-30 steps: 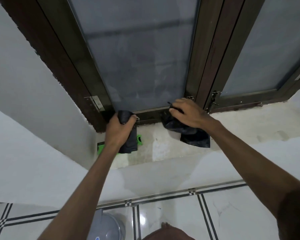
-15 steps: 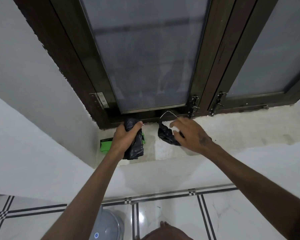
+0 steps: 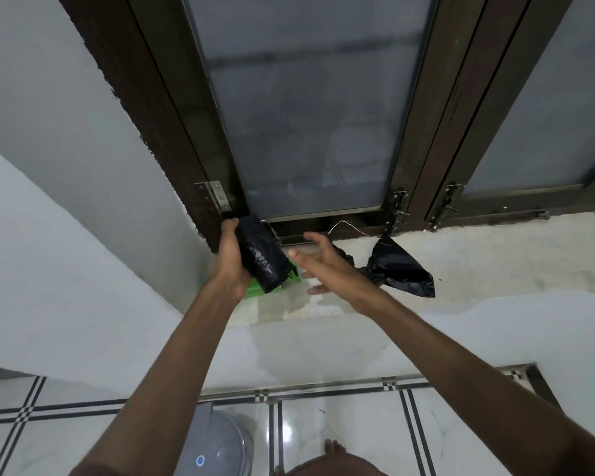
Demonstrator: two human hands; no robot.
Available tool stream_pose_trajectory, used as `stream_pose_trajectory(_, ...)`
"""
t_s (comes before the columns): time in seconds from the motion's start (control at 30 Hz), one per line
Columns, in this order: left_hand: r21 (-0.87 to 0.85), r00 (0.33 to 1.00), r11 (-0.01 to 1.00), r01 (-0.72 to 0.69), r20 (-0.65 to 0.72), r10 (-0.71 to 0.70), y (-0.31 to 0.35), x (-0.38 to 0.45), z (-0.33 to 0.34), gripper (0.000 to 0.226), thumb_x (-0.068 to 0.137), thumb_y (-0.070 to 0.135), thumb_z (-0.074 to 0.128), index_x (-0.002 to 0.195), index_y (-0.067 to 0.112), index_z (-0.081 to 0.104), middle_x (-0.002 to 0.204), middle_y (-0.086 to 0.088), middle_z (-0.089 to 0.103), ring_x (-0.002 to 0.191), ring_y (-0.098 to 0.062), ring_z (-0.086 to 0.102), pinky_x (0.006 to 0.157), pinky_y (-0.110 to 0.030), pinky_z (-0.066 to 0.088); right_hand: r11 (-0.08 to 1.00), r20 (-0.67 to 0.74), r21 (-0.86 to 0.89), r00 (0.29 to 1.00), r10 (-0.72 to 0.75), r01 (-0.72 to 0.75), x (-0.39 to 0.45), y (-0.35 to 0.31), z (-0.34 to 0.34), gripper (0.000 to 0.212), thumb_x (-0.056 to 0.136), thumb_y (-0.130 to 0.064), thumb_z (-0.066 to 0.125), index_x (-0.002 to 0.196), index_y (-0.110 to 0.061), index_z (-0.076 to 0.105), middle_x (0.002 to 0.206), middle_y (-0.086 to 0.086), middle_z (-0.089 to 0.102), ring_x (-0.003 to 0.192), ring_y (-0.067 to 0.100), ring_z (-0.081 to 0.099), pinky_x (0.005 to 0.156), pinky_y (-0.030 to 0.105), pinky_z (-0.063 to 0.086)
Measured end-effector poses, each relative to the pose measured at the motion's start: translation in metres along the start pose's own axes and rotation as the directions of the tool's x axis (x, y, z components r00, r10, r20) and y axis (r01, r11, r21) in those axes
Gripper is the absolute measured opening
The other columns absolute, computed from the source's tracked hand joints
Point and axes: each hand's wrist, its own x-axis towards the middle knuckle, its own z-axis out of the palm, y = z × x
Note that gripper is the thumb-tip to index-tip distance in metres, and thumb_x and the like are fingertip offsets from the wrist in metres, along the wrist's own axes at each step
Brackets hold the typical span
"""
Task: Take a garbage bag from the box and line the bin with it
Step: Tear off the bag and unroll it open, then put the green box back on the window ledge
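Head view: left hand [image 3: 232,259] grips a black rolled plastic garbage bag [image 3: 263,257] above the green cardboard box [image 3: 258,290] on the windowsill [image 3: 495,262]. Right hand [image 3: 318,264] hovers beside it, fingers spread, holding nothing. Grey round bin [image 3: 217,444] stands on the tiled floor below.

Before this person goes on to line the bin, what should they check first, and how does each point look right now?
1. Bag roll held firmly: ok, the left hand grips it.
2. Right hand free to help: ok, fingers are spread and hold nothing.
3. One bag torn off: ok, a loose bag lies on the sill.
4. Green box within reach: ok, it sits under the roll.
5. Bin nearby: ok, on the floor below.
6. Bin open and unlined: cannot tell, only part of it shows.
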Motion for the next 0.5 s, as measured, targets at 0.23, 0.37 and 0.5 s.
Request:
stream_pose_trajectory(0.23,0.091,0.998,0.994,-0.055,-0.016,0.057,-0.001,0.004,0.003,0.067,0.073,0.029,0.078,0.131,0.004,0.055,0.12,-0.017,0.067,0.108,-0.028,0.066,0.087,-0.038,0.056,0.903,0.116,0.4,0.986,0.12,-0.157,0.013,0.006,0.029,0.043,0.09,-0.048,0.068,0.12,-0.019,0.058,0.11,0.012,0.069,0.094,0.03,0.074,0.078,0.039,0.061)
stream_pose_trajectory(0.37,0.127,0.973,0.975,-0.181,0.168,0.159,0.0,0.0,0.011,0.071,0.08,0.039,0.076,0.138,0.006,0.052,0.131,-0.01,0.063,0.12,-0.02,0.06,0.1,-0.033,0.048,0.817,0.031,0.573,0.998,0.061,-0.068,0.021,0.001,0.02,0.025,0.093,-0.025,0.068,0.111,-0.009,0.064,0.102,0.013,0.069,0.08,0.022,0.071,0.076,0.035,0.062)
stream_pose_trajectory(0.5,0.719,0.94,0.606,-0.341,0.244,0.239,-0.009,-0.007,-0.007,0.092,0.073,0.065,0.071,0.146,0.02,0.039,0.139,0.006,0.052,0.127,-0.012,0.049,0.102,-0.029,0.039,0.901,-0.173,0.43,0.985,0.027,0.051,0.008,0.005,-0.012,0.03,0.085,-0.012,0.077,0.113,-0.005,0.066,0.114,0.015,0.07,0.099,0.027,0.072,0.083,0.038,0.062)
